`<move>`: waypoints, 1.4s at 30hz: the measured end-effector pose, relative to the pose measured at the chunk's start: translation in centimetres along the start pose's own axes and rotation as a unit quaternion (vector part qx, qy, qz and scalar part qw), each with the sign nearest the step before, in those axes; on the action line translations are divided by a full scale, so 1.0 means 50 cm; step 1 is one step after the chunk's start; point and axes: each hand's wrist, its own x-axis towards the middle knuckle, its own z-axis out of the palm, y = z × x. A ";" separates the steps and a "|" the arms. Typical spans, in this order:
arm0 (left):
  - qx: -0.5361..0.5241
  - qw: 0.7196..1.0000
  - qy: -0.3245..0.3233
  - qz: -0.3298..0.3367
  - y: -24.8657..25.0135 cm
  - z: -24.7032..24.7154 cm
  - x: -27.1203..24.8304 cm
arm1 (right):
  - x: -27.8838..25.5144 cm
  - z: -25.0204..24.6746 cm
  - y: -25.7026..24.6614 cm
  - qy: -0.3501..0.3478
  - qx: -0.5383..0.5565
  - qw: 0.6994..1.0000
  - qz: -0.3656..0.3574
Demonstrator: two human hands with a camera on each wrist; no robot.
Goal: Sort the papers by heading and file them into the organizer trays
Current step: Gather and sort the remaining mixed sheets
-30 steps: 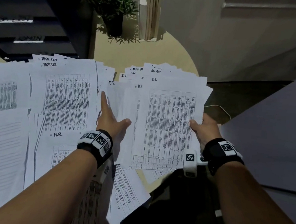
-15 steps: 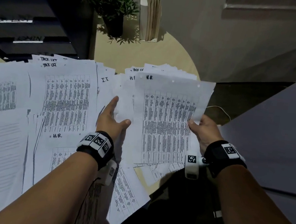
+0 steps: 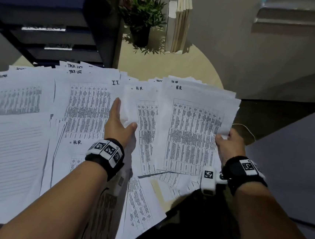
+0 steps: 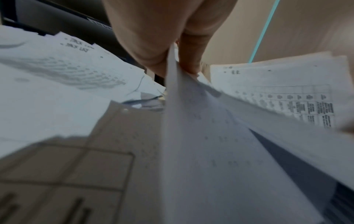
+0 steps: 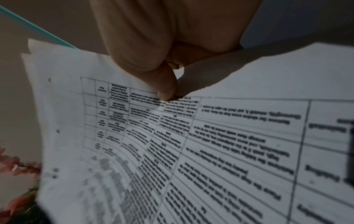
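**Bare forearms, black wrist bands with white coded tags**

Both forearms are bare, with no sleeves in the head view. The left hand [image 3: 118, 124] has a black band around its wrist, topped by a curved white strip carrying three square black-and-white coded markers side by side. A small white block hangs under that band. The right hand [image 3: 227, 143] wears a matching black band with one white square marker on top. From its inner side a white boxy module sticks out, bearing its own smaller coded marker, with a small round metal fitting where it joins the strap. No rings or gloves show.
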 end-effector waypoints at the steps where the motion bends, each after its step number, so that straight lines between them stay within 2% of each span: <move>1: -0.002 1.000 0.010 0.003 0.003 -0.013 -0.001 | -0.003 0.000 -0.008 -0.006 0.021 1.000 0.011; 4: 0.009 0.999 0.038 0.023 0.022 -0.059 -0.009 | -0.018 0.011 -0.033 -0.054 0.076 0.995 0.040; 7: 0.066 0.992 0.073 0.073 0.041 -0.119 -0.010 | -0.048 0.034 -0.072 -0.092 0.088 0.991 0.048; 10: 0.036 0.989 0.106 0.096 0.058 -0.204 -0.007 | -0.101 0.075 -0.106 -0.124 0.135 0.981 0.056; 13: -0.033 0.988 0.134 0.065 0.042 -0.282 -0.014 | -0.159 0.138 -0.124 -0.167 0.186 0.966 0.074; 15: -0.094 0.987 0.126 0.039 0.024 -0.315 -0.030 | -0.208 0.189 -0.142 -0.184 0.192 0.962 0.067; 17: -0.093 0.989 0.116 0.022 -0.005 -0.338 -0.040 | -0.262 0.244 -0.171 -0.194 0.182 0.963 0.041; 19: -0.068 0.990 0.121 0.012 -0.026 -0.363 -0.047 | -0.294 0.296 -0.191 -0.183 0.148 0.972 0.005; 23: -0.034 0.981 0.189 -0.004 -0.080 -0.457 -0.035 | -0.304 0.340 -0.205 -0.046 -0.005 0.994 -0.097; 26: -0.007 0.972 0.228 -0.057 -0.151 -0.553 -0.023 | -0.315 0.320 -0.207 0.017 -0.028 0.995 -0.098; 28: 0.017 0.968 0.230 -0.100 -0.217 -0.607 -0.023 | -0.321 0.307 -0.177 0.025 -0.041 0.996 -0.074; 32: 0.076 0.960 0.200 -0.180 -0.337 -0.673 -0.054 | -0.350 0.291 -0.092 -0.012 -0.042 0.999 -0.001; 36: 0.066 0.966 0.130 -0.213 -0.425 -0.701 -0.086 | -0.431 0.301 -0.070 -0.079 -0.065 0.995 0.020; 42: 0.027 0.965 0.091 -0.246 -0.495 -0.719 -0.108 | -0.517 0.373 -0.019 -0.161 -0.054 0.985 0.016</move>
